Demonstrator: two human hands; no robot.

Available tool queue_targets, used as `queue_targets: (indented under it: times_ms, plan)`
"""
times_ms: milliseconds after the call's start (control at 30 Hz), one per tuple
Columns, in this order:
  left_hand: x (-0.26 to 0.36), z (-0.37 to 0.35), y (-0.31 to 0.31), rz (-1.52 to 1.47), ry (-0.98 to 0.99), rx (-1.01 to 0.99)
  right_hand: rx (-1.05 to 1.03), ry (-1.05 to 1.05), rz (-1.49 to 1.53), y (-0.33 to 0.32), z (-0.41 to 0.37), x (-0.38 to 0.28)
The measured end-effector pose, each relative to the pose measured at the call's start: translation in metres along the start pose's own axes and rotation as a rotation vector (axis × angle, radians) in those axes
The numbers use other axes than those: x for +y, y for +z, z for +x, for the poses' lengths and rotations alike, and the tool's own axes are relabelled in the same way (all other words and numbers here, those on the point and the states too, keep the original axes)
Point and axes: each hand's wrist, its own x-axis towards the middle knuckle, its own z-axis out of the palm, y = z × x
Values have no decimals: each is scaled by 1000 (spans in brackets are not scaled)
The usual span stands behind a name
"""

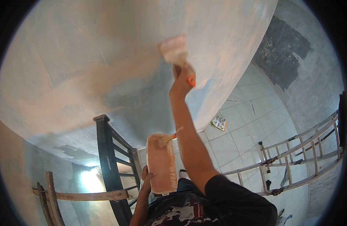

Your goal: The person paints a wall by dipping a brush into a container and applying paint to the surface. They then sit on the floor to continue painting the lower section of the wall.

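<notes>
Raised against the wall, my right hand is closed round a wide paintbrush with an orange handle end. The brush is blurred, and its pinkish head lies at the wall surface. My left hand grips the left side of an oblong tub in front of my body. Peach-coloured paint is in the tub. A second tool, apparently a smaller brush with an orange handle, rests at the tub's far end. Patchy peach and grey-blue areas cover the wall.
A dark metal railing stands at the left, with wooden bars beyond it. On the right, an aluminium ladder extends over the tiled floor. A printed packet lies on the tiles.
</notes>
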Motion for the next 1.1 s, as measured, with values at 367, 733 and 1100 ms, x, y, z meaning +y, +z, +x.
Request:
queue_targets:
  times_ms: [367,733,1100]
  plan:
    - [1,-11,-13,23,-74,15,163,74,-369,27,-1,-23]
    - [-26,-3,-24,44,15,-6,-97,-167,-90,49,14,-23]
    - [-7,-8,-24,16,-63,-19,353,178,-246,-77,-56,30]
